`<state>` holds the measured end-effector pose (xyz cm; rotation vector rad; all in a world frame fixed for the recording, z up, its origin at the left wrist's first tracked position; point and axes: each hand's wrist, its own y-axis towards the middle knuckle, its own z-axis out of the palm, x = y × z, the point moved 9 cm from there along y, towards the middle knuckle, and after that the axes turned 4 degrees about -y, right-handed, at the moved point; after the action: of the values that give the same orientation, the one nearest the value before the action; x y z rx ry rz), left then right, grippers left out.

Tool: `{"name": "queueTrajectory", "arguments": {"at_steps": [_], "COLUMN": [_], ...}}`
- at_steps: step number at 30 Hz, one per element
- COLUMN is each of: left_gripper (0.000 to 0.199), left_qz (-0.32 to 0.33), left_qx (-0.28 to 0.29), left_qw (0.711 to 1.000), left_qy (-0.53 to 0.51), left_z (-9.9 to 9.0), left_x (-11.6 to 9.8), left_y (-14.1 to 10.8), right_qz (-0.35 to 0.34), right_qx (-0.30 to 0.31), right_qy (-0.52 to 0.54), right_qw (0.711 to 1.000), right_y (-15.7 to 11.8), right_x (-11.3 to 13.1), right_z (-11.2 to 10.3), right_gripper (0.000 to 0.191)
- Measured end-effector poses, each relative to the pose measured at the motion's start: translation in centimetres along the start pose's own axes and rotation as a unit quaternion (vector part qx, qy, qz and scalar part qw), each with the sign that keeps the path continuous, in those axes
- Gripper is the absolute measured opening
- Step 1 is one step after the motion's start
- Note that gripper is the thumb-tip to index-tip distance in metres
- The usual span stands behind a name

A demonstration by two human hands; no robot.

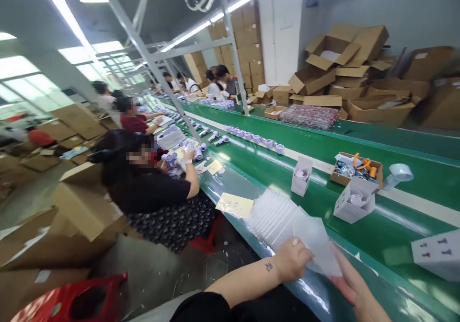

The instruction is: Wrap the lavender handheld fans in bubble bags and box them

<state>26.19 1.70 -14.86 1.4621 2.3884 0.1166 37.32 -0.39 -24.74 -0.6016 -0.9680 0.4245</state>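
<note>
While both forearms reach in from the lower edge of the view, I see my left hand [293, 259] and right hand [354, 286] meeting over the near edge of the green conveyor [388, 231]. Left forearm: angled up and to the right, wrist bent slightly, knuckles upward, fingers curled closed on the lower left edge of a clear plastic bag [316, 240]. Right hand: palm turned inward, fingers extended flat along the bag's right side, touching it; whether they pinch it I cannot tell. The bag lies over the conveyor edge, its upper corner resting on a stack of clear bags [269, 214] just beyond the left hand.

Adjacent items:
- A yellow paper slip [234, 204] lies left of the stack.
- Two small open white boxes [354, 200] stand on the belt farther out.
- A printed white box [438, 255] sits at the right, near the right hand.
- A seated co-worker [151, 188] works at the same side, farther along to the left.
</note>
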Motion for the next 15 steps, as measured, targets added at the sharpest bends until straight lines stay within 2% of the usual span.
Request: {"name": "queueTrajectory", "arguments": {"at_steps": [2, 3, 7, 11, 15], "left_gripper": [0.018, 0.018, 0.014, 0.01, 0.023], "left_qz": [0.061, 0.071, 0.021, 0.005, -0.021], "left_qx": [0.043, 0.051, 0.028, 0.028, -0.007], "left_qw": [0.997, 0.996, 0.996, 0.993, 0.993], "left_qy": [0.021, 0.031, 0.086, 0.115, 0.116], "left_z": [0.4, 0.3, -1.8, -3.9, -5.5], "left_x": [-2.7, -3.6, -5.0, -6.4, -7.3], "left_y": [0.0, 0.0, -0.7, -1.8, -2.9], "right_qz": [-0.009, -0.02, -0.052, -0.057, -0.07], "right_qx": [0.028, 0.029, 0.022, 0.051, 0.059], "right_qy": [-0.007, -0.024, -0.104, -0.18, -0.258], "right_qw": [1.0, 0.999, 0.993, 0.981, 0.962], "right_y": [-0.6, -0.9, -2.2, -3.9, -5.2], "right_x": [0.2, 0.5, 1.3, 1.1, 0.7], "right_z": [-0.1, -0.3, -0.9, -0.1, 0.4], "right_gripper": [0.038, 0.033, 0.023, 0.033, 0.051]}}
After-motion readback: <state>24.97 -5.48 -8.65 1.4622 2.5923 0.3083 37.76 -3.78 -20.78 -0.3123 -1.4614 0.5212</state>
